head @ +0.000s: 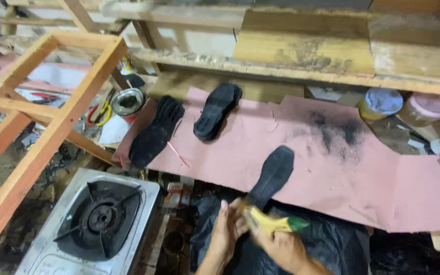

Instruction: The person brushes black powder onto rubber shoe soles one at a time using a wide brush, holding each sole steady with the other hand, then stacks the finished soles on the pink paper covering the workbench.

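Taking the pink sheet (332, 173) on the desk as the landmark: off its lower left corner sits a gas stove (90, 224), and above that a wooden frame (42, 102). On the sheet's left end lie two black soles (156, 132), with a tin (127, 102) just beyond that corner. At the sheet's near edge, about midway along, a third sole (273, 173) hangs half off it toward the person. It looks thin, light and rubbery, likely to flex, so it is best held at the narrow heel end. The left hand (225, 231) pinches that heel end, fingers pressed together, wrist coming up from below. The right hand (281, 244), just right of it, is wrapped around a yellow-handled brush (268, 221), palm turned up. Jars (383, 102) stand past the sheet's far right.
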The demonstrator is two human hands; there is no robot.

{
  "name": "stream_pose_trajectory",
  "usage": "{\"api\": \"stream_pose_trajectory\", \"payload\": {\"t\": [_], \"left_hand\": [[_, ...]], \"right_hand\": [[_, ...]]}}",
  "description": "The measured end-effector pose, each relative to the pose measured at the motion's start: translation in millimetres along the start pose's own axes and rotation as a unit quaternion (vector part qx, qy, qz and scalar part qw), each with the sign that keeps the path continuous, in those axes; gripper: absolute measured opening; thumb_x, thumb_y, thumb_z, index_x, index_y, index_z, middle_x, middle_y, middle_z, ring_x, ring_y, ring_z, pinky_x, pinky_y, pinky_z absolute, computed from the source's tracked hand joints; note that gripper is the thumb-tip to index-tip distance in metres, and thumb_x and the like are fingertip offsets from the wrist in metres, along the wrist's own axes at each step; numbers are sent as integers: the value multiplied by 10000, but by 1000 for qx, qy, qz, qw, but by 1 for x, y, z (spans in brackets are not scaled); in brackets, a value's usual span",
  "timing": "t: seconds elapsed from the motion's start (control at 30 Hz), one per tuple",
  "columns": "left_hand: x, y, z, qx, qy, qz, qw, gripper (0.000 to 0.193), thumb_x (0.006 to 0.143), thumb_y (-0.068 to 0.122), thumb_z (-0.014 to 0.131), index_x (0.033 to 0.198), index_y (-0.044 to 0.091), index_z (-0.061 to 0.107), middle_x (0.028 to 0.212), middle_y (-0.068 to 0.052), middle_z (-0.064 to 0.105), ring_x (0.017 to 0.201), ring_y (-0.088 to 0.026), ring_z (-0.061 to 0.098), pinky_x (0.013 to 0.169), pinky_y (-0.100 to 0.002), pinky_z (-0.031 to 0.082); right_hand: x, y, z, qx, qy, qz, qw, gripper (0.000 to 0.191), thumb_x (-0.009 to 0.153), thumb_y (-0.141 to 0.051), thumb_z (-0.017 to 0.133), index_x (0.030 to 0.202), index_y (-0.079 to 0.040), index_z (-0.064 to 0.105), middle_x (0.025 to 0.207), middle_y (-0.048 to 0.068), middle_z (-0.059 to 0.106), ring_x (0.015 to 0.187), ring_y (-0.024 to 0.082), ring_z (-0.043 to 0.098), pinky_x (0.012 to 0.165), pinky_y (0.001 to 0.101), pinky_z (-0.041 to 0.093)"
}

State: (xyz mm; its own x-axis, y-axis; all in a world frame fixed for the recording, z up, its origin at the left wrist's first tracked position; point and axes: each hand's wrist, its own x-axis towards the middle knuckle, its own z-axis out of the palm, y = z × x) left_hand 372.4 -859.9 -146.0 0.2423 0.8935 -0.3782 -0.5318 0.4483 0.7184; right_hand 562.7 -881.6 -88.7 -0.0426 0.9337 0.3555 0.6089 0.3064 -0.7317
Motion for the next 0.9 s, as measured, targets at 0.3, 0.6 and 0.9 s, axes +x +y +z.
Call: {"api": "stream_pose_trajectory", "payload": {"t": [0.3,0.6,0.9], "left_hand": [[2,-4,-1,-9,0,-18,1000,930,938,690,342,1530,-26,398,1467,-204,559,1269,-245,622,1057,-366,500],[5,16,9,-49,-40,-15,998,924,943,693,313,1503,-39,383,1463,-230,581,1283,-288,624,1055,-399,507],[-23,65,39,680,-1,389,621,502,784,22,744,1276,101,679,1355,-222,632,985,-386,715,784,-399,590]], "right_hand": [[-4,-4,-2,48,-81,69,993,280,800,-238,799,931,4,751,828,143,783,703,276,770,635,374,582],[-27,-12,-5,11,-161,-82,984,355,796,-236,846,1062,-26,741,915,133,737,858,276,721,747,391,560],[-42,26,-41,10,-96,115,989,403,752,-300,831,1062,-50,769,966,112,812,899,224,730,800,347,578]]}}
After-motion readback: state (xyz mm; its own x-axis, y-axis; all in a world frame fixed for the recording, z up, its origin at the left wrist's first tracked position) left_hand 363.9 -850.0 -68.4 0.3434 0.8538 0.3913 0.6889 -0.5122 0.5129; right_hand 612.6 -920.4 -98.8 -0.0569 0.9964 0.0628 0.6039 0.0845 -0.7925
